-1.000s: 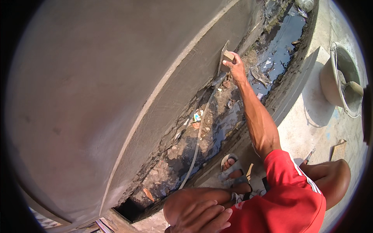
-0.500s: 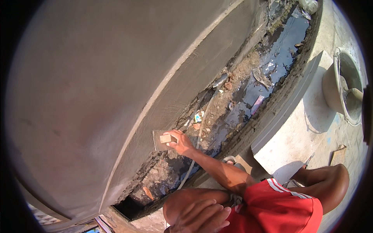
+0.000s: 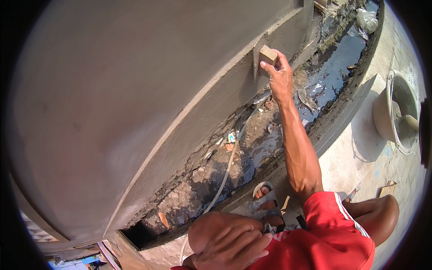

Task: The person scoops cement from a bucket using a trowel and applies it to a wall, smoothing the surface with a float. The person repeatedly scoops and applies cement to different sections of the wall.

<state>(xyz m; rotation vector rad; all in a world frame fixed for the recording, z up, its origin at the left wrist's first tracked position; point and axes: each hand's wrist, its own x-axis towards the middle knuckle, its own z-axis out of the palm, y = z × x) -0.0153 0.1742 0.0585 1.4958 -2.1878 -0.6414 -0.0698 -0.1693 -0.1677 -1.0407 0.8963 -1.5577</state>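
Observation:
My right hand [image 3: 281, 78] grips the block-shaped wooden handle of a plastering float [image 3: 268, 55]. The float's thin flat plate stands against the grey plastered wall [image 3: 216, 99], at the band below a raised ledge [image 3: 180, 119]. Fingers and thumb wrap the sides of the block, and the arm is stretched far forward. Low in the view, my left hand [image 3: 236, 247] lies over my bent knee with its fingers extended and nothing in them.
Between wall and walkway runs a ditch with dark water [image 3: 337, 63], rubble and litter; a hose [image 3: 227, 173] crosses it. A concrete slab [image 3: 337, 139] and a bucket [image 3: 396, 112] stand at right. A square dark hole [image 3: 138, 235] opens at lower left.
My right hand has carried the float along the wall band, forward and to the right, and the arm has straightened. My left hand stays at the knee.

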